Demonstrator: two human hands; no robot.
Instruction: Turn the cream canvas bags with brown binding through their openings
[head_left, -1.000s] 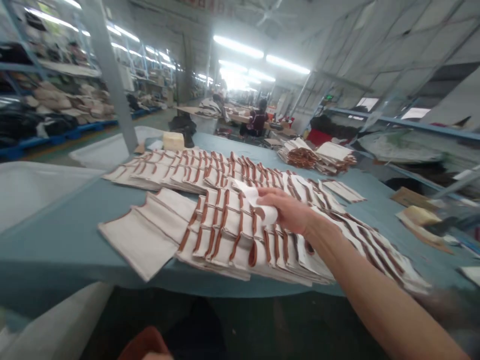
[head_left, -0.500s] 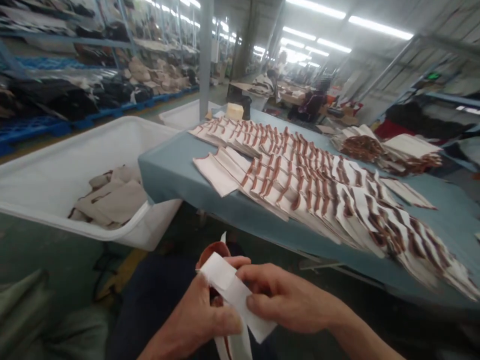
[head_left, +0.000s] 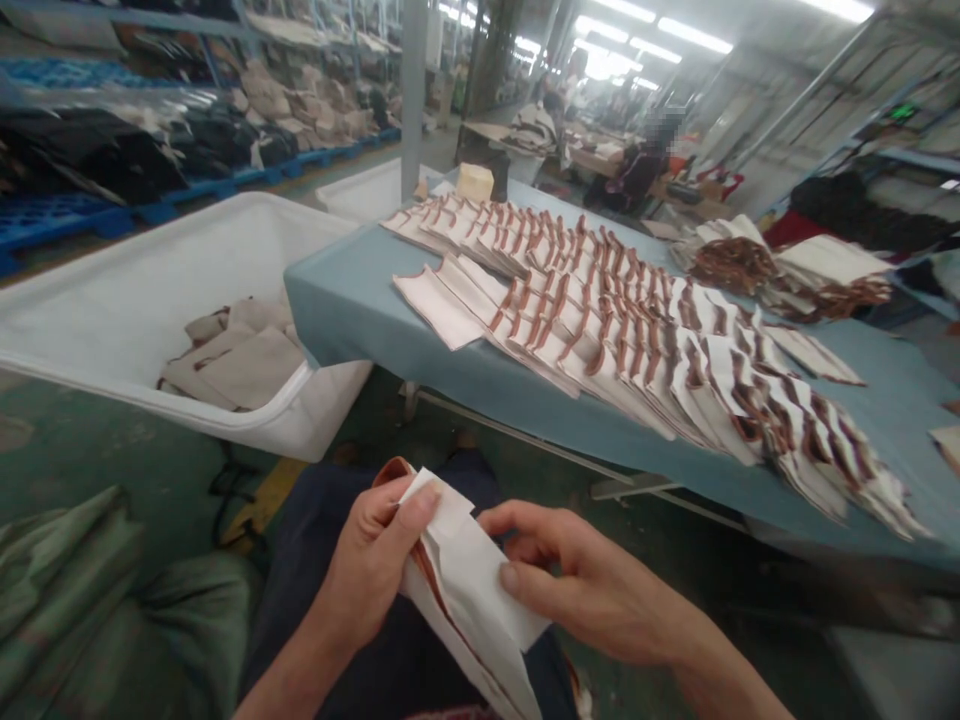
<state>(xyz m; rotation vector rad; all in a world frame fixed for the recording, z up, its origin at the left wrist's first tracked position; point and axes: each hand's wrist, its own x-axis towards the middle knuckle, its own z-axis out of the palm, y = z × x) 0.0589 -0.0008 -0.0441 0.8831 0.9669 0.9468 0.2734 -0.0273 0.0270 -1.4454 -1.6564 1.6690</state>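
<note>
My left hand [head_left: 386, 550] is closed on a pale fabric piece with reddish-brown edging [head_left: 469, 640] and on one end of a white strip [head_left: 480, 570]. Its thumb presses the strip's upper end flat against the fabric. At the strip's right edge, my right hand [head_left: 585, 575] pinches the strip between thumb and fingers; the fingertips behind it are hidden. Both hands are above my lap [head_left: 300, 560]. On the blue-covered table [head_left: 337, 300] in front lie overlapping rows of similar cream pieces with brown edges [head_left: 585, 320].
A white bin [head_left: 225, 410] with beige pieces [head_left: 240, 365] stands left of the table. Green cloth [head_left: 75, 600] lies at lower left. More stacked pieces [head_left: 735, 260] are at the table's far right. Shelves line the left, and a person [head_left: 637, 170] sits farther back.
My left thumb has shifted up onto the strip's upper end. The strip now lies along the fabric piece, which shows more fully. The view has tilted downward.
</note>
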